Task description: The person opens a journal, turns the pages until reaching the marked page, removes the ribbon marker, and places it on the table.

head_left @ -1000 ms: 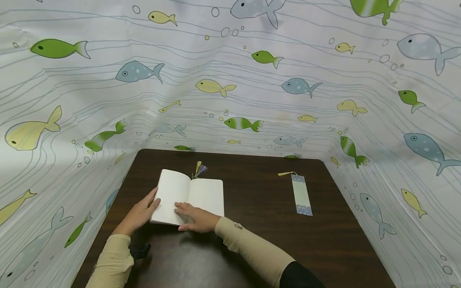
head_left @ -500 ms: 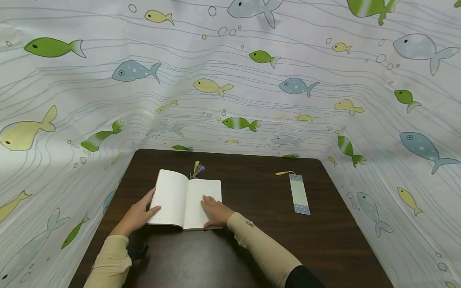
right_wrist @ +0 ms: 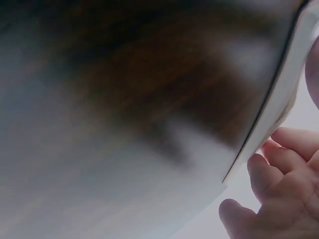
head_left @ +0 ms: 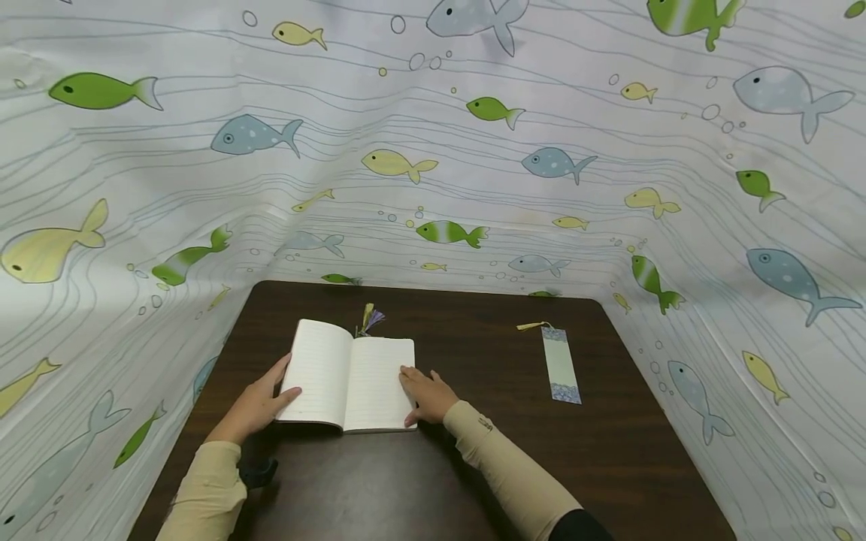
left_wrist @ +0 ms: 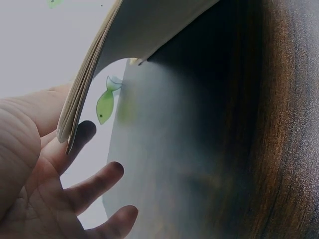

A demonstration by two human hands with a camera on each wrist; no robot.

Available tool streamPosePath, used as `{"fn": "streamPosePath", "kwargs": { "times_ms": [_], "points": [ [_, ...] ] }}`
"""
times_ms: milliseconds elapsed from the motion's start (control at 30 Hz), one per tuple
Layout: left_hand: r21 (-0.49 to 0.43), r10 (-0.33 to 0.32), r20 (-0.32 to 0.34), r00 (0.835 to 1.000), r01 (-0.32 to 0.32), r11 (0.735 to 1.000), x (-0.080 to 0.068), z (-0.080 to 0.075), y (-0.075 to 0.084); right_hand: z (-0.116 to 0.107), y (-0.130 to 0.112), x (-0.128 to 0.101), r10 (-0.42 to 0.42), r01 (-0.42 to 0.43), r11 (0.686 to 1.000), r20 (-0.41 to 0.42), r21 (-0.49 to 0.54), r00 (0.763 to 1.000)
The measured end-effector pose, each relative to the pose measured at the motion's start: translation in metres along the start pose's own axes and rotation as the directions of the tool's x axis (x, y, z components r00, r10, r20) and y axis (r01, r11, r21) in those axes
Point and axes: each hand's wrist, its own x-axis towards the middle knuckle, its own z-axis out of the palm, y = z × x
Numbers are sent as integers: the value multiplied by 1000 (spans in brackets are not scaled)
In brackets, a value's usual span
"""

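Note:
An open white lined notebook [head_left: 348, 376] lies on the dark wooden table [head_left: 473, 466], with yellow and purple tassels [head_left: 369, 318] sticking out at its top. My left hand [head_left: 257, 406] holds the notebook's left edge, thumb on the page. In the left wrist view that edge [left_wrist: 79, 114] is raised off the table, and the left hand's fingers [left_wrist: 94, 184] lie under it. My right hand [head_left: 428, 396] rests on the outer edge of the right page, fingers fairly straight. The right wrist view is blurred and shows the notebook's edge [right_wrist: 274, 104] beside my fingers [right_wrist: 269, 172].
A long patterned bookmark [head_left: 560, 364] with a yellow tassel lies on the table to the right of the notebook. A fish-print curtain [head_left: 473, 150] closes in the table at the back and on both sides.
My right hand slid from the bottom of the left page across to the right page's outer edge. The pages now lie flatter. My left hand stayed at the left edge.

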Motion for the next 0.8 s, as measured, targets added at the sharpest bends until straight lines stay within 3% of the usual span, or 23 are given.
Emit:
{"fn": "streamPosePath", "kwargs": {
  "times_ms": [233,367,600,733,800],
  "points": [
    [-1,-1,6,1000,1,1000,1,1,-1,10,3,3,-58,24,975,-148,-219,987],
    [1,-3,6,1000,3,1000,2,0,0,15,4,6,-51,-1,971,-211,-239,976],
    [3,-10,4,1000,9,1000,0,0,2,10,-2,6,70,-105,987,-256,-123,964],
    [4,-9,3,1000,9,1000,0,0,2,6,-3,8,83,-90,996,-203,-23,976],
    [-1,-7,4,1000,7,1000,1,0,2,3,-3,11,72,-59,996,-191,74,979]
  ]
}}
